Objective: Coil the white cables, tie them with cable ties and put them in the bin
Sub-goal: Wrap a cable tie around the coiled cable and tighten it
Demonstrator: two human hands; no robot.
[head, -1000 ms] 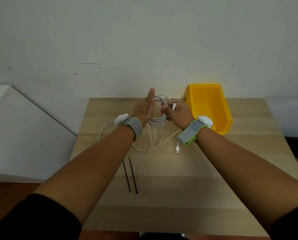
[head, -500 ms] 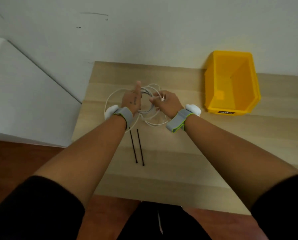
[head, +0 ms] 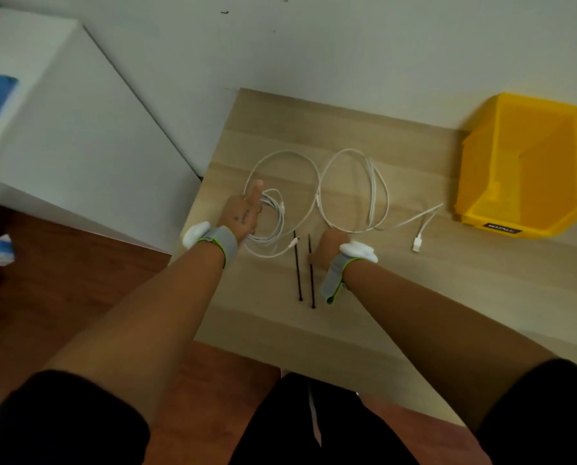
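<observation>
My left hand (head: 242,214) holds a coil of white cable (head: 273,226) low over the wooden table (head: 414,297). The loops run around its fingers, and the index finger points away from me. A second white cable (head: 354,189) lies loose in wide loops to the right, its USB plug (head: 417,244) near the yellow bin (head: 522,169). Two black cable ties (head: 297,266) lie side by side in front of the coil. My right hand (head: 327,246) is knuckles-up against the upper end of the right tie. Its fingers are hidden beneath it.
The bin stands open and empty at the table's far right, against the wall. A white cabinet (head: 62,129) with something blue on top stands left of the table. The table's left and near edges drop to a brown floor (head: 62,280).
My right hand has let go of the coil and dropped toward me to the cable ties. The left hand keeps the coil. My view has tilted down and to the left.
</observation>
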